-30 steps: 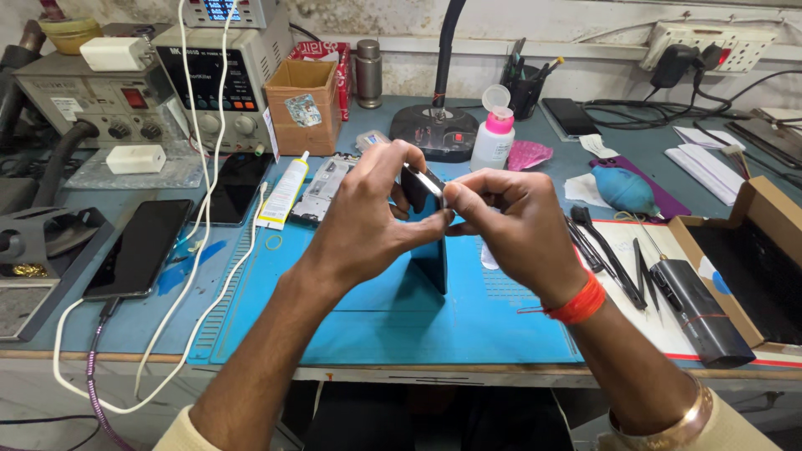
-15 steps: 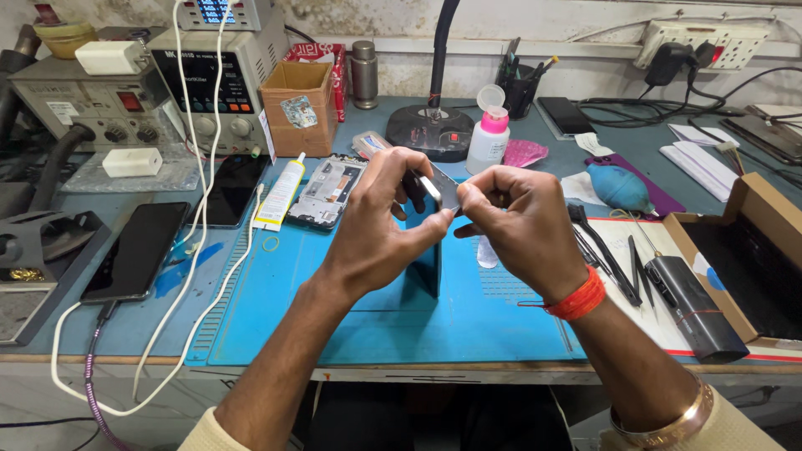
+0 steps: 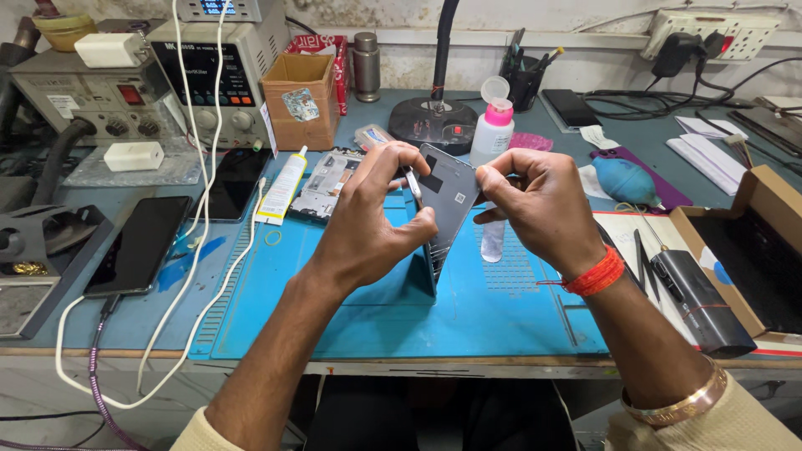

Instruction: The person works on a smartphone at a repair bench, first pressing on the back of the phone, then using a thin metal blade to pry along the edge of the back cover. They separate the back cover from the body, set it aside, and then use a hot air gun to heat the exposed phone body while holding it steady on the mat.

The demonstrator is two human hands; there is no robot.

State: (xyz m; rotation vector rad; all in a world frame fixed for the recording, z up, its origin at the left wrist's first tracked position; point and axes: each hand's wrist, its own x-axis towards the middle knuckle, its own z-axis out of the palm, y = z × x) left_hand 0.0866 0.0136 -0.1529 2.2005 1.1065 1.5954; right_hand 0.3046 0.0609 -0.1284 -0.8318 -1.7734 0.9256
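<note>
Both my hands hold a dark phone screen panel (image 3: 444, 209) upright on its lower edge over the blue work mat (image 3: 501, 309). My left hand (image 3: 368, 225) grips its left edge, thumb pressed on the side and fingers curled over the top. My right hand (image 3: 539, 209) pinches the panel's upper right corner between thumb and fingers; a red thread band sits on that wrist. The panel's grey back faces me, with small dark and white patches on it.
An opened phone frame (image 3: 327, 184) and a glue tube (image 3: 282, 188) lie left of the hands. Two dark phones (image 3: 138, 242) lie at left with white cables. A pink-capped bottle (image 3: 493, 134), lamp base (image 3: 434, 124), cardboard box (image 3: 299, 88), tools and open box (image 3: 752, 250) stand around.
The panel has been tilted so that more of its grey back faces me. My hands have shifted slightly on its top edge and stay in the same place over the mat.
</note>
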